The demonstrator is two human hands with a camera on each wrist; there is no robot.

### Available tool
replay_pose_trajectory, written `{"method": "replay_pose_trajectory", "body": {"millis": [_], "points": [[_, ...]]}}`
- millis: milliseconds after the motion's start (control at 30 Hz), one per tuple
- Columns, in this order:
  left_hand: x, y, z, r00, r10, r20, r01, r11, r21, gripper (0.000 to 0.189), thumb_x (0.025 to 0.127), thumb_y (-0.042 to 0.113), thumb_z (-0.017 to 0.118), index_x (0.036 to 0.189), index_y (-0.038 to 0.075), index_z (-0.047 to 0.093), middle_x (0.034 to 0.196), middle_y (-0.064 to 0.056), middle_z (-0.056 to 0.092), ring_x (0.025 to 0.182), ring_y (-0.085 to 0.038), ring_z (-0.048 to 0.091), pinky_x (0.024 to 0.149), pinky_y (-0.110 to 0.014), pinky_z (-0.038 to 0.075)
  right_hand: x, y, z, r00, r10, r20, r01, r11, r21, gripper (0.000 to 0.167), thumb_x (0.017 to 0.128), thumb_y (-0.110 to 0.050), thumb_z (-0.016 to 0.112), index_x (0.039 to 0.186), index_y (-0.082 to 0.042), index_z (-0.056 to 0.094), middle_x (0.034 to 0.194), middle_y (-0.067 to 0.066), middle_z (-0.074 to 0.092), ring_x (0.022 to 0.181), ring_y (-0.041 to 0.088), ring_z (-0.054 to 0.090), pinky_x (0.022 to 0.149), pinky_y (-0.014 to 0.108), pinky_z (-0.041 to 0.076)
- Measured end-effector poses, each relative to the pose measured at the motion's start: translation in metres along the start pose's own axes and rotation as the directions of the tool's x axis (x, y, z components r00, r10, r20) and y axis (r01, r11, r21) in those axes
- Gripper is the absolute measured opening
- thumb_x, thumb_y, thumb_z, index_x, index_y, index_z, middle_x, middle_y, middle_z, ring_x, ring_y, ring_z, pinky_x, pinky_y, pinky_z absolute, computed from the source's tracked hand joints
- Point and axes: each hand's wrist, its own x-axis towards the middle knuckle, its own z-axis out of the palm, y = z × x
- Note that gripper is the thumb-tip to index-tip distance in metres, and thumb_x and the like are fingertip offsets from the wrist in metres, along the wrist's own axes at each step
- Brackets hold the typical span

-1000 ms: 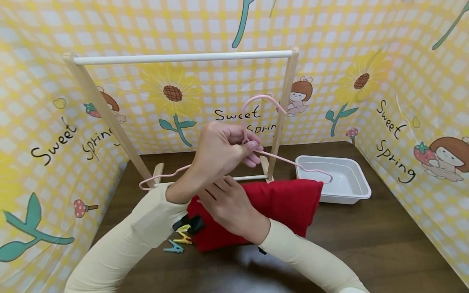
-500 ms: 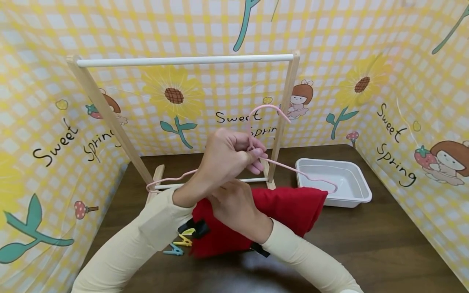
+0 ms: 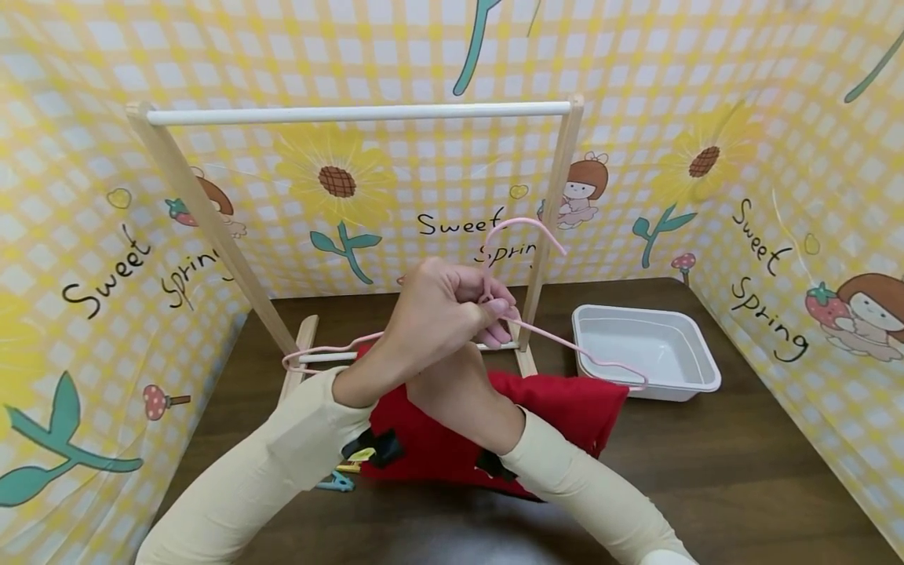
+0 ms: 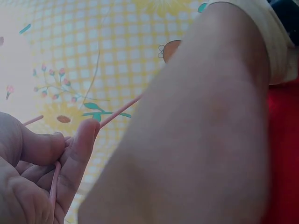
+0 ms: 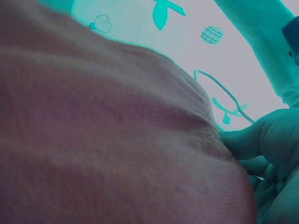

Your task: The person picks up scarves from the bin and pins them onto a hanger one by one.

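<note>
My left hand (image 3: 452, 306) pinches a pink clothes hanger (image 3: 524, 221) at the base of its hook. In the left wrist view, this hand (image 4: 28, 186) shows curled around the thin pink rod (image 4: 120, 111). Red folded cloth (image 3: 565, 404) hangs below the hanger, its kind unclear; a bit of it shows above my left wrist. Beneath that wrist my right hand (image 3: 452, 384) crosses in front of the cloth. Its back fills the right wrist view, and its fingers are hidden behind my left hand and wrist, so their hold cannot be seen.
Behind the hands stands a wooden rack with a white top bar (image 3: 353, 114). A white plastic basin (image 3: 664, 391) sits at the right on the brown table (image 3: 741, 471). A blue clothespin (image 3: 335, 481) and a yellow clothespin (image 3: 349, 467) lie partly covered near my left sleeve.
Both hands and the hanger have sunk a little and shifted slightly right. My right hand's fingers have slipped out of sight behind the left hand. Red cloth now shows above the left wrist.
</note>
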Motion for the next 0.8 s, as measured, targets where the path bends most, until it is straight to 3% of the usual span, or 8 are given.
{"method": "replay_pose_trajectory", "body": {"millis": [100, 233, 367, 467, 533, 800], "points": [[0.0, 0.0, -0.002, 1.0, -0.015, -0.006, 0.015, 1.0, 0.006, 0.01, 0.089, -0.01, 0.067, 0.082, -0.009, 0.073, 0.082, -0.022, 0.076, 0.059, -0.021, 0.074, 0.06, -0.04, 0.066, 0.001, 0.0, 0.003, 0.998, 0.039, 0.056, -0.048, 0.983, 0.175, 0.029, 0.093, -0.02, 0.068, 0.066, -0.014, 0.063, 0.057, -0.004, 0.057, 0.063, 0.012, 0.058, 0.047, 0.02, 0.041], [0.0, -0.001, -0.006, 0.999, -0.025, -0.024, 0.025, 0.999, 0.026, 0.009, 0.09, -0.009, 0.066, 0.085, -0.008, 0.074, 0.082, -0.021, 0.076, 0.059, -0.02, 0.074, 0.061, -0.038, 0.066, -0.003, -0.001, 0.011, 0.997, 0.081, -0.017, -0.068, 0.92, 0.387, 0.027, 0.096, -0.026, 0.068, 0.071, -0.016, 0.064, 0.056, -0.005, 0.055, 0.059, 0.011, 0.057, 0.043, 0.021, 0.04], [0.0, -0.002, -0.012, 0.999, -0.007, -0.049, 0.01, 0.999, 0.053, 0.008, 0.09, -0.007, 0.068, 0.087, -0.007, 0.075, 0.08, -0.018, 0.077, 0.057, -0.02, 0.073, 0.06, -0.037, 0.065, -0.014, -0.001, 0.016, 0.988, 0.033, -0.148, 0.023, 0.932, 0.362, 0.014, 0.095, -0.034, 0.072, 0.09, -0.021, 0.073, 0.07, -0.008, 0.067, 0.07, 0.01, 0.064, 0.052, 0.022, 0.049], [0.0, -0.001, -0.017, 0.997, 0.015, -0.072, -0.01, 0.997, 0.072, 0.007, 0.09, -0.007, 0.07, 0.086, -0.007, 0.075, 0.079, -0.018, 0.077, 0.056, -0.02, 0.073, 0.058, -0.037, 0.065, -0.025, 0.004, 0.018, 0.965, -0.003, -0.261, 0.082, 0.953, 0.293, 0.018, 0.091, -0.033, 0.077, 0.104, -0.02, 0.078, 0.086, -0.007, 0.075, 0.08, 0.011, 0.065, 0.066, 0.022, 0.055], [0.0, -0.001, -0.02, 0.996, 0.025, -0.084, -0.019, 0.997, 0.072, 0.007, 0.09, -0.007, 0.07, 0.086, -0.008, 0.075, 0.08, -0.019, 0.076, 0.056, -0.02, 0.073, 0.057, -0.037, 0.065, -0.032, 0.009, 0.018, 0.95, -0.017, -0.312, 0.102, 0.961, 0.258, 0.02, 0.089, -0.03, 0.08, 0.105, -0.018, 0.079, 0.092, -0.006, 0.077, 0.086, 0.012, 0.067, 0.076, 0.024, 0.056], [0.0, -0.002, -0.031, 0.992, 0.065, -0.105, -0.057, 0.996, 0.073, 0.006, 0.089, -0.01, 0.069, 0.085, -0.012, 0.074, 0.083, -0.023, 0.076, 0.054, -0.019, 0.073, 0.056, -0.036, 0.064, -0.066, 0.039, 0.009, 0.943, 0.005, -0.333, 0.093, 0.956, 0.28, 0.029, 0.083, -0.022, 0.086, 0.11, -0.014, 0.079, 0.107, 0.001, 0.078, 0.1, 0.016, 0.07, 0.09, 0.033, 0.057]]}}
